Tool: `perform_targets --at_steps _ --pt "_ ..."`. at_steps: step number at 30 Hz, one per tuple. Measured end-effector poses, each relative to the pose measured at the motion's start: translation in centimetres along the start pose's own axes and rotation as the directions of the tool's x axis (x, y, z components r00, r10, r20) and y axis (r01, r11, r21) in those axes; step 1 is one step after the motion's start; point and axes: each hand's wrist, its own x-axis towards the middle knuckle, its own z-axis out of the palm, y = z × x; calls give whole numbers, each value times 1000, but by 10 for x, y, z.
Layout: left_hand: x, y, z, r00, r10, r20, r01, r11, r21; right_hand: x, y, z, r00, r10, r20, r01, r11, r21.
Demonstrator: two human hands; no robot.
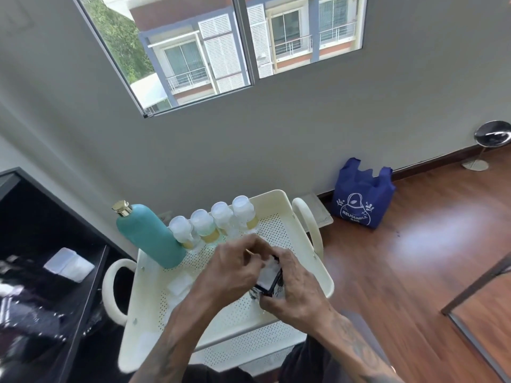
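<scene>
Black at its rim, the small box [269, 280] sits clamped in the right hand [296, 294] fingers over the cream tray [279, 228]; the left hand [235, 268] fingers pinch a thin stick [252, 252].

Left hand [235, 269], right hand [294, 290] — curled (close).

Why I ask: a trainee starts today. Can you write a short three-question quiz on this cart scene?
1. How many small white-capped bottles stand in a row beside the teal bottle on the tray?
2. True or false: the blue bag stands on the floor by the wall.
3. The left hand and right hand meet at: A. the teal bottle; B. a small dark container; C. the blue bag.
Key: 1. four; 2. true; 3. B.
</scene>
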Motion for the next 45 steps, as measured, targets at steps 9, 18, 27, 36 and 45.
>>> perform_targets --at_steps 9,18,27,36,45 --pt "6 -37 3 954 -267 -135 276 960 53 1 -3 3 1000 -2 3 2 1000 -22" --pt "-22 -28 21 935 113 -336 24 925 379 0 -5 0 1000 -4 12 4 1000 2" --pt "-10 -13 18 944 194 268 -316 765 560 -1 -12 -4 1000 -26 -5 26 997 76" --pt "2 -8 33 930 32 366 -283 697 659 1 0 -1 999 -23 35 21 998 64" --pt "-57 -72 -7 934 155 -323 -166 986 -4 2 2 -1 995 57 78 -55 998 -35"
